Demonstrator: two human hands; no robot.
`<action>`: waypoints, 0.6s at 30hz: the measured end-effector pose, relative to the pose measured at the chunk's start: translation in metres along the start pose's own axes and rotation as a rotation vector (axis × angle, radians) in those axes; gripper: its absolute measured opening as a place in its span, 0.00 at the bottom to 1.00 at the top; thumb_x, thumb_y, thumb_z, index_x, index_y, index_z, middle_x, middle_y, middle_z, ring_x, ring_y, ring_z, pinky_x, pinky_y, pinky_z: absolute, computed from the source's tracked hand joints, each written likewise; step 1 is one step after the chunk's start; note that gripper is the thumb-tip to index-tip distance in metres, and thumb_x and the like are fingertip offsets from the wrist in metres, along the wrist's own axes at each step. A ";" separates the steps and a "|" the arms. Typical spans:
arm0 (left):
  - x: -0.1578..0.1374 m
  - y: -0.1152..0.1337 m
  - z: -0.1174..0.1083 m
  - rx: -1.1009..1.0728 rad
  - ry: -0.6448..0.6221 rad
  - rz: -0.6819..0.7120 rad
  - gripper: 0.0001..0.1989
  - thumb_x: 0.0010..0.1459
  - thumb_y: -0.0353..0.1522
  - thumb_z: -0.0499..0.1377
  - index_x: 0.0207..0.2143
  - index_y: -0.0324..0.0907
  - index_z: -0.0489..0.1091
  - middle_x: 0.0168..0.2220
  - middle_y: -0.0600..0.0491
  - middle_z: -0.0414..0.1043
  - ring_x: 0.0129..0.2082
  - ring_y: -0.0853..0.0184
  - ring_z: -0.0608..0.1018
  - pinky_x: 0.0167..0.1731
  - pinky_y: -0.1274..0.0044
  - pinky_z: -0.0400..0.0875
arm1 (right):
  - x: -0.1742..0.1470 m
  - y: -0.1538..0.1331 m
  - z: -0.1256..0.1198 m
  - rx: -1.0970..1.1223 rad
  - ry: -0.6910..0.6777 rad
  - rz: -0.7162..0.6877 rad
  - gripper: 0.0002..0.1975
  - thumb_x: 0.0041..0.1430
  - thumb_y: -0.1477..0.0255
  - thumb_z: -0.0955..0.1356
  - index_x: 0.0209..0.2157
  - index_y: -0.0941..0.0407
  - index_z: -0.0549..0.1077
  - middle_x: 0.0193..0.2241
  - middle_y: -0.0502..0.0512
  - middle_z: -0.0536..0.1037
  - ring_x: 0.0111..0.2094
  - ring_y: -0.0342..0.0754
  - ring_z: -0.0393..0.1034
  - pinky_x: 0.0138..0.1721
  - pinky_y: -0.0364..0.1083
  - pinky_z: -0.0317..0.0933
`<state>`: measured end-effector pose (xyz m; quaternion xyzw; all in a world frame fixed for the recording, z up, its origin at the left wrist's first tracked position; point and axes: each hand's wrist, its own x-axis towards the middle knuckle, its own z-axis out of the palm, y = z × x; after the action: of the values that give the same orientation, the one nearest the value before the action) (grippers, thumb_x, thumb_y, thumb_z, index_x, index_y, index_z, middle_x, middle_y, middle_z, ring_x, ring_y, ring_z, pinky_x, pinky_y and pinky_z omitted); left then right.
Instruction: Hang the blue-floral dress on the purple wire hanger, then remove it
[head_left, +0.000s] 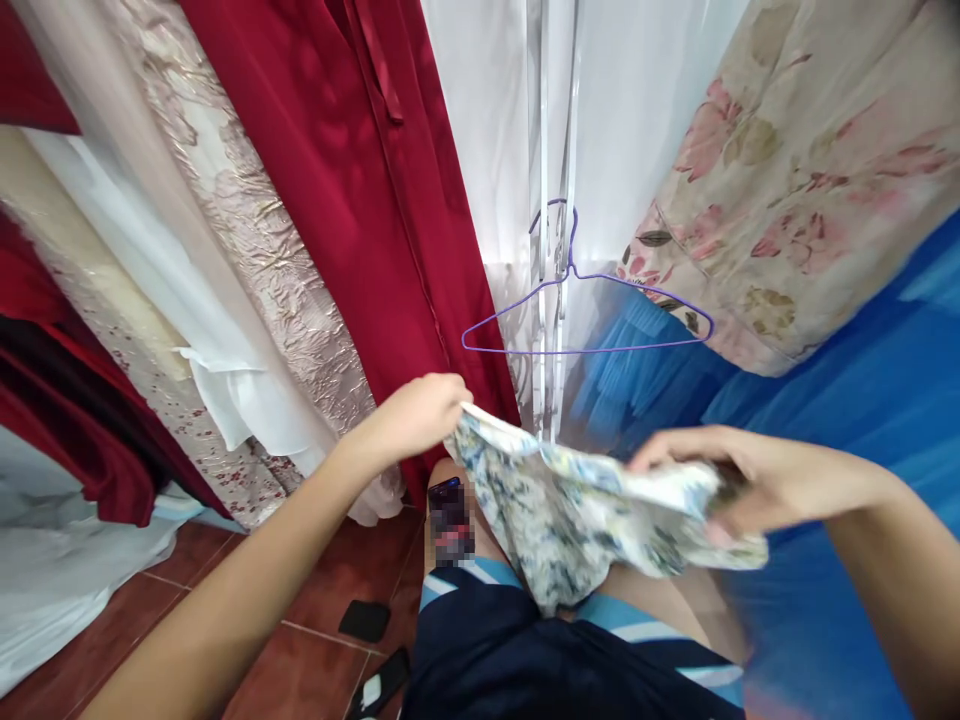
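A white garment with a blue and green floral print (540, 510) is stretched over my lap, its upper edge held across from side to side. At its upper left corner, my left hand (429, 412) is closed in a pinch. My right hand (742, 480) grips the cloth at the other end, thumb below and fingers above, slightly smeared by motion. The kind of garment cannot be made out. Just above it hangs a bare purple hanger (589, 350), its hook by white straps (551, 130).
Long garments hang all around: a red one (360, 200), a pink floral one (780, 180) and blue tulle (862, 400). A phone (450, 510) rests on my left leg. A black flat object (365, 620) and a dark device (382, 685) lie on the red tiled floor (307, 590).
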<state>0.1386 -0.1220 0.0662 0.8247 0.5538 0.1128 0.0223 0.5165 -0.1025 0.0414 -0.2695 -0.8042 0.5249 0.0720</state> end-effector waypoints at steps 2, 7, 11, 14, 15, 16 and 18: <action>0.017 -0.031 0.001 0.065 0.195 -0.064 0.12 0.57 0.27 0.49 0.25 0.42 0.69 0.30 0.49 0.73 0.31 0.61 0.76 0.33 0.72 0.68 | 0.020 0.003 -0.007 -0.042 0.288 -0.039 0.22 0.52 0.73 0.72 0.51 0.56 0.72 0.38 0.54 0.75 0.35 0.47 0.70 0.34 0.41 0.63; 0.056 -0.071 0.019 0.090 0.412 -0.297 0.15 0.60 0.27 0.47 0.31 0.40 0.73 0.34 0.44 0.73 0.36 0.56 0.76 0.39 0.69 0.69 | 0.074 0.009 -0.015 -0.117 0.632 -0.172 0.29 0.48 0.78 0.68 0.54 0.55 0.67 0.26 0.45 0.67 0.23 0.42 0.61 0.23 0.41 0.55; 0.087 -0.084 0.025 -0.085 0.467 -0.352 0.13 0.60 0.26 0.48 0.30 0.40 0.71 0.35 0.44 0.72 0.41 0.56 0.76 0.45 0.69 0.70 | 0.101 0.018 -0.031 -0.272 0.768 -0.125 0.33 0.50 0.75 0.68 0.60 0.57 0.66 0.25 0.47 0.69 0.23 0.43 0.62 0.24 0.42 0.56; 0.107 -0.089 0.029 -0.179 0.491 -0.303 0.13 0.61 0.27 0.48 0.29 0.39 0.71 0.36 0.44 0.73 0.43 0.57 0.75 0.47 0.69 0.70 | 0.117 0.035 -0.047 -0.358 0.818 0.019 0.32 0.48 0.74 0.70 0.57 0.63 0.70 0.28 0.53 0.75 0.26 0.46 0.66 0.29 0.44 0.58; 0.112 -0.089 0.031 -0.188 0.488 -0.287 0.13 0.61 0.28 0.47 0.29 0.39 0.70 0.35 0.44 0.73 0.43 0.57 0.75 0.47 0.69 0.70 | 0.121 0.042 -0.050 -0.390 0.819 0.045 0.29 0.48 0.73 0.70 0.54 0.64 0.73 0.30 0.55 0.76 0.28 0.47 0.67 0.30 0.44 0.59; 0.116 -0.090 0.034 -0.192 0.484 -0.272 0.14 0.61 0.28 0.47 0.29 0.39 0.70 0.35 0.44 0.73 0.43 0.58 0.75 0.46 0.69 0.70 | 0.125 0.048 -0.052 -0.422 0.821 0.047 0.25 0.49 0.71 0.70 0.50 0.64 0.75 0.31 0.56 0.78 0.29 0.48 0.68 0.32 0.45 0.60; 0.121 -0.090 0.040 -0.207 0.475 -0.230 0.14 0.61 0.28 0.47 0.29 0.39 0.70 0.35 0.44 0.73 0.43 0.58 0.75 0.47 0.69 0.71 | 0.129 0.056 -0.049 -0.470 0.827 -0.002 0.19 0.54 0.67 0.68 0.45 0.62 0.77 0.33 0.57 0.79 0.30 0.49 0.69 0.34 0.45 0.59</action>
<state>0.1092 0.0269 0.0324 0.7002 0.6190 0.3555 -0.0115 0.4478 0.0197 -0.0083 -0.4638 -0.8054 0.1774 0.3236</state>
